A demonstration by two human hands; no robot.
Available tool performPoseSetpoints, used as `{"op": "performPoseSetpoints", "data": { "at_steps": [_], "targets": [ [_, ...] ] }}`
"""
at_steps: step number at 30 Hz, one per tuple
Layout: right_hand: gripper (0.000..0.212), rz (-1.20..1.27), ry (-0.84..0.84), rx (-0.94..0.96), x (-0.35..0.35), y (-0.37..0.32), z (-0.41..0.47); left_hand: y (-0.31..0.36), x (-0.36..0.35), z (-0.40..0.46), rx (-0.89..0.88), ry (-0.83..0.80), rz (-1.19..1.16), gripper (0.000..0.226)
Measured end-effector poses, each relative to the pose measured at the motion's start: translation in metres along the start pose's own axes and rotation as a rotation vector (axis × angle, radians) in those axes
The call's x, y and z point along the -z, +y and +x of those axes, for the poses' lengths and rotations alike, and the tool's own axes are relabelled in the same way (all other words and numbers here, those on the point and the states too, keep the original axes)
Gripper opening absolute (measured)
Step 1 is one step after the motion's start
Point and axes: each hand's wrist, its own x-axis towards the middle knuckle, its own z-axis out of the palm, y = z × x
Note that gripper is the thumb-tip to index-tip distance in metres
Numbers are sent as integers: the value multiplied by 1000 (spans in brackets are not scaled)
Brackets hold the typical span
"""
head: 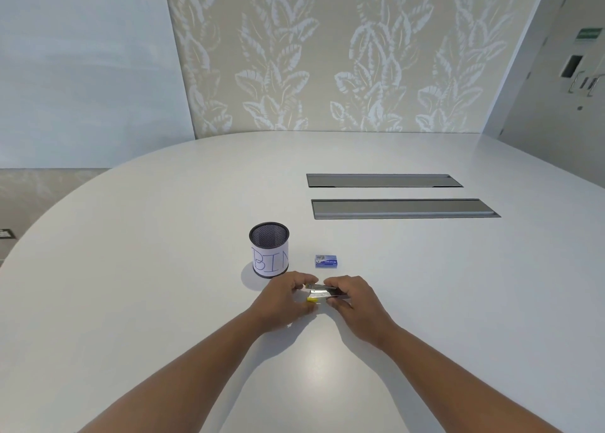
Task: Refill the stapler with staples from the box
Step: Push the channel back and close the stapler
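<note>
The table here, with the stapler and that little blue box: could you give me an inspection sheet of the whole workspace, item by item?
Surface: white rounded table, two grey hatch lids set flush in it.
Job's things: stapler held between both hands, a yellow part showing at its left end; blue staple box lies shut just beyond it.
Clutter: black mesh cup with a paper label reading "BIN", left of the box.
Hands: left hand grips the stapler's left end; right hand grips its right end.
Cables: nothing seen.
Surroundings: leaf-patterned wall behind the table; grey door at far right.
</note>
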Motion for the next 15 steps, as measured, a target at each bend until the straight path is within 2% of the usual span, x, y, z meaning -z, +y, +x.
{"op": "performPoseSetpoints", "data": {
  "at_steps": [11,15],
  "targets": [
    [19,-20,-31,104,-1,0,1,-4,5,0,58,-39,3,61],
    [21,-28,-51,90,-3,1,1,-5,5,0,75,-50,8,63]
  ]
}}
